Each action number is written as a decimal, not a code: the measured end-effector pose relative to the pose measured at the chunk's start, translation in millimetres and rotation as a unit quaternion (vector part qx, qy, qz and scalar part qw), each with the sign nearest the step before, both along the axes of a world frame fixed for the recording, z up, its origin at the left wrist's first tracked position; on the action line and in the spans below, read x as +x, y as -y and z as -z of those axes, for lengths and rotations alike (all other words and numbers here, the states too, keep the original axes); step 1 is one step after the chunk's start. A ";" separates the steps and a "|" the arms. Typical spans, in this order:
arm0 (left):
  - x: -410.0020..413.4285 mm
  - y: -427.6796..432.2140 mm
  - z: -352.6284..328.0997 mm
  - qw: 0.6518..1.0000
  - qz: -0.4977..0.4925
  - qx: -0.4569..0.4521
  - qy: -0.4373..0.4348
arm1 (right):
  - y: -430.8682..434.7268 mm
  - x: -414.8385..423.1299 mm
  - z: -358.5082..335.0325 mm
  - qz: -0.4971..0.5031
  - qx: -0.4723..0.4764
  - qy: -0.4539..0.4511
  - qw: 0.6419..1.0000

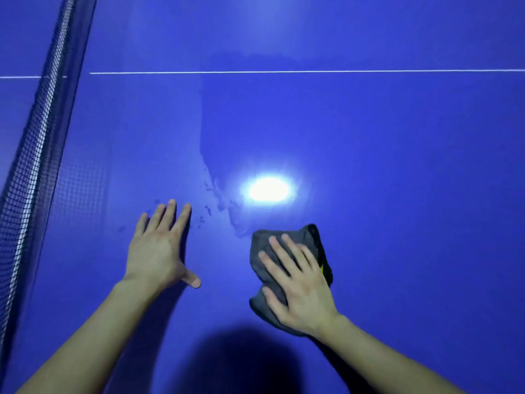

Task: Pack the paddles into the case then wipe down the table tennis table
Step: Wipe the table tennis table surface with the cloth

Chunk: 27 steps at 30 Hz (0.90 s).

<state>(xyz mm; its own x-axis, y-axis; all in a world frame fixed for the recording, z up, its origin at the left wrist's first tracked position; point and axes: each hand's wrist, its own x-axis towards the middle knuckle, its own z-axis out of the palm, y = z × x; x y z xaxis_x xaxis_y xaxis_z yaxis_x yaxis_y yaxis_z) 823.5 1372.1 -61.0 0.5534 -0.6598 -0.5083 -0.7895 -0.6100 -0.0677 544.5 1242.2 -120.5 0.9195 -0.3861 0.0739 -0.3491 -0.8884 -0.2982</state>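
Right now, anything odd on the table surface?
Only wipe residue: small dark droplets and a ragged damp edge on the table, between the left hand and the cloth under the right hand. Nothing damaged or askew.

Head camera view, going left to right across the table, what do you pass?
Net → left hand flat on the blue table → grey cloth with the right hand pressing on it.

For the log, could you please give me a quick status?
Right hand flat on grey cloth, pressing it onto blue table. Left hand open on table. Net at left, apart from cloth.
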 end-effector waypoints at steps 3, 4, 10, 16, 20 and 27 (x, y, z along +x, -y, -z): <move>0.8 4.8 2.4 0.999 -0.032 -0.007 -0.034 | 23.3 21.2 5.7 -0.067 -0.032 -0.006 0.997; 1.9 5.1 2.9 0.999 -0.031 -0.012 -0.040 | 42.9 49.4 9.4 -0.062 -0.042 0.008 0.997; 3.2 0.9 2.8 0.998 -0.020 -0.032 -0.045 | 126.4 256.7 18.7 0.130 -0.053 0.021 0.990; 14.6 -7.0 -11.0 0.996 -0.007 -0.044 -0.074 | 38.2 173.7 10.0 0.056 -0.019 0.058 0.997; 47.6 -15.0 -24.1 0.997 0.017 -0.039 -0.058 | -50.8 74.4 1.5 -0.080 -0.009 -0.003 0.997; 59.8 -34.2 -6.5 0.999 0.006 0.013 -0.040 | 78.2 261.5 16.0 0.014 -0.060 0.023 0.998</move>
